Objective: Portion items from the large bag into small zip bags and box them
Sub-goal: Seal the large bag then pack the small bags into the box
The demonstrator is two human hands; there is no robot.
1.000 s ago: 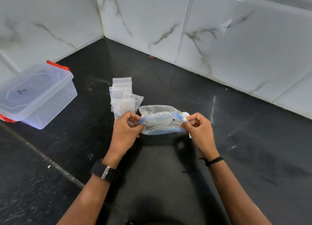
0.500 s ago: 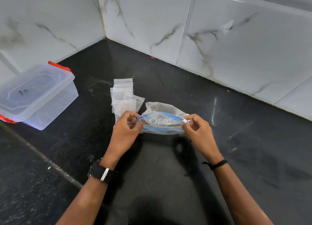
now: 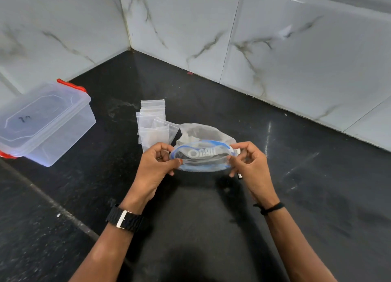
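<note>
Two hands hold one large zip bag (image 3: pixel 203 154) above the black tabletop (image 3: pixel 296 197), left hand (image 3: pixel 156 167) and right hand (image 3: pixel 251 165) each pinching an end of its parted blue-edged mouth. One pile of small zip bags (image 3: pixel 152 122) lies just behind; one lidded clear box (image 3: pixel 42 120) sits far left.

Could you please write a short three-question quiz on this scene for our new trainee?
1. True or false: the lid is on the clear storage box.
2. Which hands hold the large zip bag? A) left only B) right only C) both
3. Fill in: the stack of small zip bags lies between the box and the ____ bag.

Key:
1. True; the lid with red clips sits on top.
2. C; the left hand and right hand each pinch one end of the bag's blue-edged mouth, which is pulled open.
3. large.
</note>
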